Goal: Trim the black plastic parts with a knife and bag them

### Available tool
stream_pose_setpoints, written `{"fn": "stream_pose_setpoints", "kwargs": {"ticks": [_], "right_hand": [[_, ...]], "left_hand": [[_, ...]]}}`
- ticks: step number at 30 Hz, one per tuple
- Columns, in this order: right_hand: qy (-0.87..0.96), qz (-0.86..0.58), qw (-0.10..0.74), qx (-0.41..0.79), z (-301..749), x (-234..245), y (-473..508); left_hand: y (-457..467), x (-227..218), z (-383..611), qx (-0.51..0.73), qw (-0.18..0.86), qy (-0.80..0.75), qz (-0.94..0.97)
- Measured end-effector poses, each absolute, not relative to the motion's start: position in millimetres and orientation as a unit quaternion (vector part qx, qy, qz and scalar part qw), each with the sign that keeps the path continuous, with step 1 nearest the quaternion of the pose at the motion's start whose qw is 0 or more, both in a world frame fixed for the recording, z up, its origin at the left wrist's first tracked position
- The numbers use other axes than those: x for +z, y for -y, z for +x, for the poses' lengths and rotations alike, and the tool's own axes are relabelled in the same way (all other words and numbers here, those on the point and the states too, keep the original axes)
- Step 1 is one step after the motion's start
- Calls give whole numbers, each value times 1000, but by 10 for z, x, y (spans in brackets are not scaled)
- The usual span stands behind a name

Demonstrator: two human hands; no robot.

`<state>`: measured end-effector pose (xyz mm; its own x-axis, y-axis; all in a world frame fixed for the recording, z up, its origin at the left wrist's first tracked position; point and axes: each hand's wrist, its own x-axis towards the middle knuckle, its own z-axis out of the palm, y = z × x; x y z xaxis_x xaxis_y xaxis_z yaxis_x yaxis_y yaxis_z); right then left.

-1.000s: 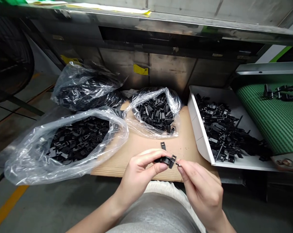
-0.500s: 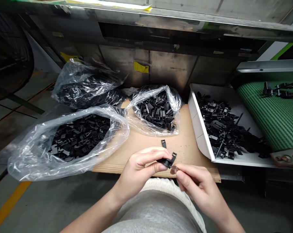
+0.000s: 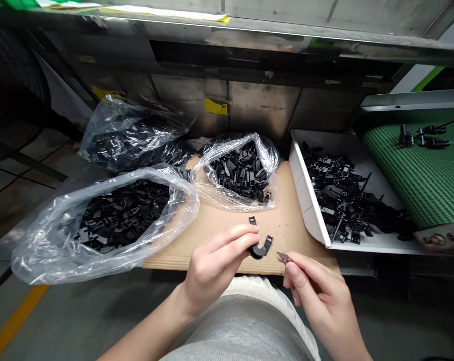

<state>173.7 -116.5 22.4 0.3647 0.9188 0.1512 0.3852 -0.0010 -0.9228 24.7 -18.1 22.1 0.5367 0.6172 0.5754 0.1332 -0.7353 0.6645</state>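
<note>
My left hand (image 3: 215,265) pinches a small black plastic clip (image 3: 262,247) between thumb and fingers, just above the near edge of the cardboard sheet (image 3: 219,225). My right hand (image 3: 317,296) sits a little to the right of it, fingers closed on a tiny metal piece (image 3: 284,257) whose tip points at the clip without touching it. One loose black part (image 3: 252,220) lies on the cardboard just beyond the clip.
Three clear plastic bags of black parts stand on the left and middle: a large near one (image 3: 110,215), one behind it (image 3: 129,135), a smaller one (image 3: 242,170). A white tray (image 3: 305,200) holds more black parts. A green conveyor belt (image 3: 426,175) runs at right.
My right hand has drawn back to the right, so the metal piece has come away from the clip. My left hand has turned the clip slightly.
</note>
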Motion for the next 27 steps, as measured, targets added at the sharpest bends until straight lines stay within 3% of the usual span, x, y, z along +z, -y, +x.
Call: {"fn": "stream_pose_setpoints", "kwargs": {"ticks": [12, 20, 23, 27], "right_hand": [[580, -617, 408, 342, 1823, 250, 1078], [526, -432, 274, 680, 2083, 303, 934], [457, -429, 381, 680, 2078, 242, 957], [389, -502, 524, 568, 1885, 165, 913]], "left_hand": [[117, 254, 250, 390, 283, -155, 863], [61, 213, 242, 381, 316, -156, 855], [39, 188, 231, 381, 325, -163, 850], [73, 170, 300, 376, 367, -167, 835]]}}
